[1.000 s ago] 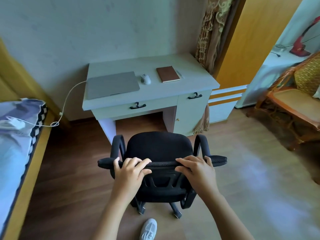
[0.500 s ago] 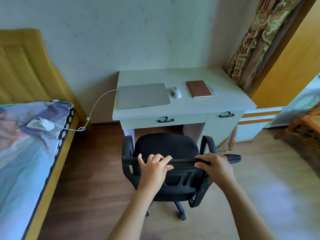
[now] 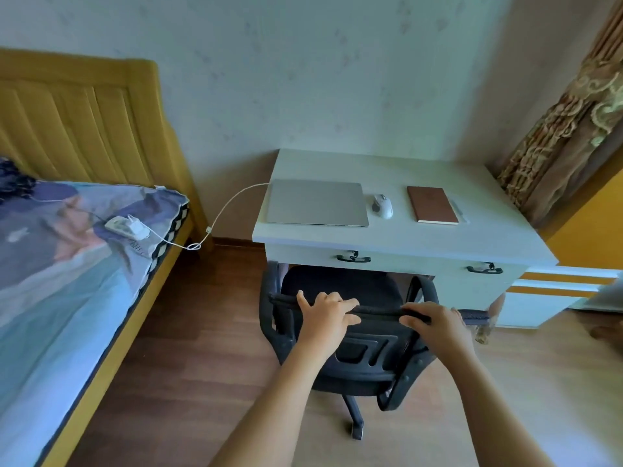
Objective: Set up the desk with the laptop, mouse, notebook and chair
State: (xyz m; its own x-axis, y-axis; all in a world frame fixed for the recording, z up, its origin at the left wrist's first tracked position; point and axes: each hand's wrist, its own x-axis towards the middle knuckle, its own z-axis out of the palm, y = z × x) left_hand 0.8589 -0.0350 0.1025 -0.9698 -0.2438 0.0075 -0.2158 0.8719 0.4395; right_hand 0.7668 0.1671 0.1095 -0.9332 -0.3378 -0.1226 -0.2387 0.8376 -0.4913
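Note:
A black office chair (image 3: 340, 288) stands at the pale desk (image 3: 387, 244), its seat front under the desk edge. My left hand (image 3: 325, 315) and my right hand (image 3: 435, 323) both grip the top rim of the chair's backrest. On the desk lie a closed grey laptop (image 3: 317, 207) at the left, a white mouse (image 3: 382, 205) beside it, and a closed brown notebook (image 3: 432, 209) to the right. A pen (image 3: 458, 210) lies just right of the notebook.
A bed (image 3: 67, 264) with a yellow headboard fills the left side. A white charger (image 3: 126, 227) rests on it, its cable running to the laptop. A patterned curtain (image 3: 566, 136) hangs at the right of the desk. Wooden floor lies between bed and chair.
The chair has rolled forward, from a gap in front of the desk to having its seat under the desk edge. Both hands kept their grip on the backrest. My view shifted left.

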